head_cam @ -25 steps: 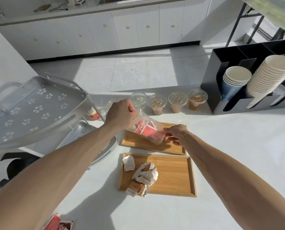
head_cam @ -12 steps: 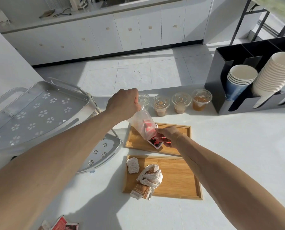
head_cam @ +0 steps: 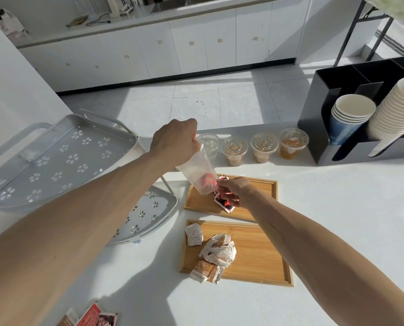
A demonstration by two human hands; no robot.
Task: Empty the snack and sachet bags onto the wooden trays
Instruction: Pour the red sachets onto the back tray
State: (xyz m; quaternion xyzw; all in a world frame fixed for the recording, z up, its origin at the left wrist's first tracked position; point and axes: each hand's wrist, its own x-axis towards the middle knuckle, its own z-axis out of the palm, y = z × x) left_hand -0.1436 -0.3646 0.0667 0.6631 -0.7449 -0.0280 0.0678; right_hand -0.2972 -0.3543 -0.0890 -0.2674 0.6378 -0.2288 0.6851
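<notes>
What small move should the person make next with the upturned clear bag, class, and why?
Probably a short shake or tug by the left hand, which grips the clear bag by its closed end, mouth down over the far wooden tray. Red sachets remain inside, while the right hand draws others out at the mouth.

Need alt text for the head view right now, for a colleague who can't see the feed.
The left hand holds a clear bag upended over the far wooden tray while the right hand pulls red sachets from its mouth. The near wooden tray holds wrapped snacks; four lidded cups line the white counter behind.
</notes>
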